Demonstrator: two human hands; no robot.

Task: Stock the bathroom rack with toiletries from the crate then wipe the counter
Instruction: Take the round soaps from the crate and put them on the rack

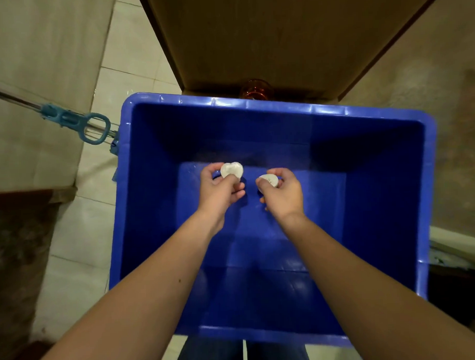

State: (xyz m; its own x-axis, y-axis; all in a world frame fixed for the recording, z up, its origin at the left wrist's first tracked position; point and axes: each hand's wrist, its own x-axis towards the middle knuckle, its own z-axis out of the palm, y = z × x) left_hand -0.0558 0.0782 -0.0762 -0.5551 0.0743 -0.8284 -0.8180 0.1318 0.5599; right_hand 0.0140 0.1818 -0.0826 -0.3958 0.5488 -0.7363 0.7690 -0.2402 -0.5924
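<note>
A deep blue plastic crate (387, 174) stands on the floor in front of me, and both my arms reach down into it. My left hand (219, 190) pinches a white heart-shaped soap (231, 169) near the crate's bottom. My right hand (284, 194) grips a second small white soap (268, 180) just to the right of the first, partly hidden by its fingers. Apart from the two soaps, only the bare blue bottom of the crate shows.
A brown door or panel (266, 36) rises behind the crate, with an orange glassy object (256, 89) at its foot. A blue-handled mop (75, 122) lies across the tiled floor at the left. Dark wooden edges (21, 198) stand at the left.
</note>
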